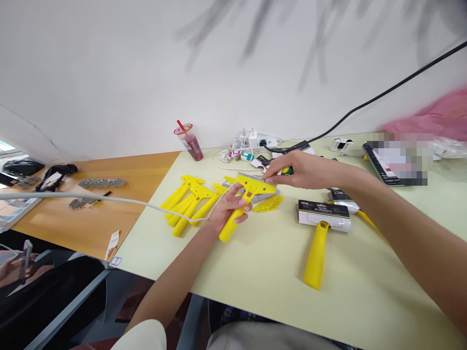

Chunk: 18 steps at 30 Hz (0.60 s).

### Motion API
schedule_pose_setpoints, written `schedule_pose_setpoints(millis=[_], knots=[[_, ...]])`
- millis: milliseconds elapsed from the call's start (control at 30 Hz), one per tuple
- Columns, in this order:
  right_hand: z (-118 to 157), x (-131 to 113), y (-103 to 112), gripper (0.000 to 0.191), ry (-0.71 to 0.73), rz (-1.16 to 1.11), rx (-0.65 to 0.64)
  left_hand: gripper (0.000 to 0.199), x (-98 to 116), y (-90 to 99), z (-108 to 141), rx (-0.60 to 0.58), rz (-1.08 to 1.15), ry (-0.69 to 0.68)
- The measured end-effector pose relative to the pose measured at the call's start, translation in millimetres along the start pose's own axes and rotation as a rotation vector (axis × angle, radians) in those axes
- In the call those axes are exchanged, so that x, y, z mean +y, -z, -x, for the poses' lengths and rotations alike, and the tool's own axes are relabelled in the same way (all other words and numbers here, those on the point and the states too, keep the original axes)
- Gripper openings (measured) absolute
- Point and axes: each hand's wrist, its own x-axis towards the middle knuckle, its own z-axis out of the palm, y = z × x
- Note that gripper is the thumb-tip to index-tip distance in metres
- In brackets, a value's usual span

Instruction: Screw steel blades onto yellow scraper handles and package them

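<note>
My left hand is wrapped round a yellow scraper, its wide head tilted up with a grey metal strip along the top edge. My right hand is closed beside the right end of that head, fingertips at the strip; a green and yellow handle shows between its fingers. Several yellow scraper handles lie left of my left hand. Loose yellow pieces lie behind the held scraper. A scraper with a black and white card cover rests on the table to the right.
On the pale table stand a red drink cup and a power strip. A tablet-like device lies at right. A white cable crosses my left wrist. Metal parts lie on the wooden table. Another person's hand holds a phone.
</note>
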Motion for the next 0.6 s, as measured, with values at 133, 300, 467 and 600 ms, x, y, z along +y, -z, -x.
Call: schedule_pose_setpoints(millis=[133,300,467,600], knots=[[0.0,0.5,-0.2,0.026,-0.005,-0.01,-0.001,0.056,1.0,-0.8,0.6,-0.006,-0.014,-0.003],[0.0,0.0,-1.5,0.028,0.012,0.011,0.021,0.054,2.4,-2.0,1.3,-0.023,-0.015,0.0],[0.6,-0.9,0.2,0.031,0.014,0.045,0.001,0.055,1.0,-1.2,0.9,-0.02,-0.013,-0.001],[0.9,-0.7,-0.1,0.031,0.041,0.059,0.004,0.052,0.8,2.9,-1.5,-0.031,-0.015,0.003]])
